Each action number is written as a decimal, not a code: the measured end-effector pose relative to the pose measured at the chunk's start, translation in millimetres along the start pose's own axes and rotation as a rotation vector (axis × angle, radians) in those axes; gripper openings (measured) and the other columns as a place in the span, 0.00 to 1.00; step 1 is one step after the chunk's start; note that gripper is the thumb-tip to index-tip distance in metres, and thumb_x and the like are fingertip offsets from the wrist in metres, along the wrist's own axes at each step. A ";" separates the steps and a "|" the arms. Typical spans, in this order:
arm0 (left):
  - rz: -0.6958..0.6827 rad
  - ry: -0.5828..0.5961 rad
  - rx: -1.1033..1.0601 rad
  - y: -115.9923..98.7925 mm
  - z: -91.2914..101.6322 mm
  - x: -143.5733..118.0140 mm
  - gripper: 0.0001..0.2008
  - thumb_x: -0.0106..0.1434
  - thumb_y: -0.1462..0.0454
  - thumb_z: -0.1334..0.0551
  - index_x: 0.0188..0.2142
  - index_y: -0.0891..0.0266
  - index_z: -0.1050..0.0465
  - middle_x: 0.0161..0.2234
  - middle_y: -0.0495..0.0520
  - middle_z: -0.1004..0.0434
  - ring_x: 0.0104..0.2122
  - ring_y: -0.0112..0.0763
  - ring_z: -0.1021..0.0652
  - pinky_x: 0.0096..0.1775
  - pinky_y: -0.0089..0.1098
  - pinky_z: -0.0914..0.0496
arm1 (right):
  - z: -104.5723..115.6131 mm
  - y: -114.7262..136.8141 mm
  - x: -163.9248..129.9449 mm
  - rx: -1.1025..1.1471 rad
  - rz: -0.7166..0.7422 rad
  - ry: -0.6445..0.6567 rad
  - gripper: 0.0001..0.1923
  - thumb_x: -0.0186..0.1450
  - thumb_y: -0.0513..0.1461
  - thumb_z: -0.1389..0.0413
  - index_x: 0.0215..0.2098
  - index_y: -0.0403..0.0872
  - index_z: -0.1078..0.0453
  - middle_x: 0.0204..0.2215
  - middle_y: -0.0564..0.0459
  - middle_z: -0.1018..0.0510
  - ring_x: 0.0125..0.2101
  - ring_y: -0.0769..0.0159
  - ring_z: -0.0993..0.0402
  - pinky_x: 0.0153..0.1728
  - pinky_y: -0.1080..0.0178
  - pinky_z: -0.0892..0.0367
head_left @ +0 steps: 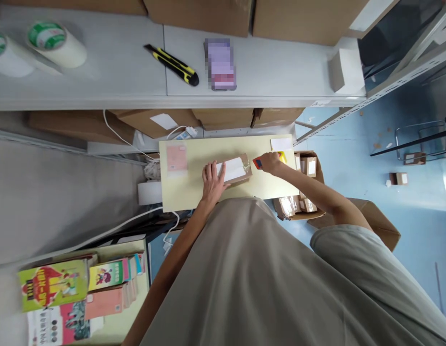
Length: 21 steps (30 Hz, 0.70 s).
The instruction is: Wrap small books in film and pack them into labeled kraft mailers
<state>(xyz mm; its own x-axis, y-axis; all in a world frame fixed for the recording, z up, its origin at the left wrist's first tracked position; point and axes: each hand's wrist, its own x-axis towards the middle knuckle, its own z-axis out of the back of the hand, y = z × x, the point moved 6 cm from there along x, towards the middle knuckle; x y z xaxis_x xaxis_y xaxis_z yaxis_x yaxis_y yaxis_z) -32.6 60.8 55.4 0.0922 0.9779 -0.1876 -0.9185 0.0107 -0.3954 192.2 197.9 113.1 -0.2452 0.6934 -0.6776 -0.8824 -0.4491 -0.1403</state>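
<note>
Grey-green shirt fabric [252,278] fills the foreground, both bare arms reaching out from it to a pale yellow table [194,192] below. Left hand [213,180] lies flat, fingers spread, pressing on the near-left end of a small cardboard parcel [234,169] with a white label and shiny clear tape across its top; the parcel sits near the middle of the table. Right hand [270,162] is closed around a tape dispenser [261,162] with a red front and a yellow part behind the fingers, its red end just beside the parcel's right end, whether touching it is hard to tell. A pink sheet [176,160] lies on the table's left part, a white slip [281,144] at the far right corner. Beyond, a grey shelf [118,72] carries two tape rolls [57,44], a yellow-and-black utility knife [171,64], a blurred-out item and a small white box [346,70], with brown cartons behind, cut off at the top edge. Right of the table an open carton [305,185] holds small parcels, standing on a blue floor [406,221]. Bottom left, colourful books [79,283] are stacked, partly cut off. White cables [118,134] trail behind the table.
</note>
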 end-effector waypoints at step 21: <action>-0.468 -0.456 0.037 -182.5 185.3 146.1 0.56 0.73 0.56 0.28 0.88 0.63 0.58 0.86 0.73 0.54 0.86 0.62 0.54 0.83 0.67 0.53 | 225.8 -81.7 -62.1 0.202 -0.086 -0.846 0.26 0.81 0.43 0.47 0.70 0.34 0.29 0.59 0.28 0.13 0.64 0.41 0.20 0.71 0.51 0.43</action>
<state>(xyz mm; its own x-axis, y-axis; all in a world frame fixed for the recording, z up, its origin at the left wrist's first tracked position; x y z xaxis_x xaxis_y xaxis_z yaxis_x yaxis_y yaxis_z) 77.2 240.4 266.8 0.3202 0.8585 0.4005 -0.8344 0.4558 -0.3100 188.9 318.7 329.6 -0.3193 0.9419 0.1040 -0.9463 -0.3228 0.0184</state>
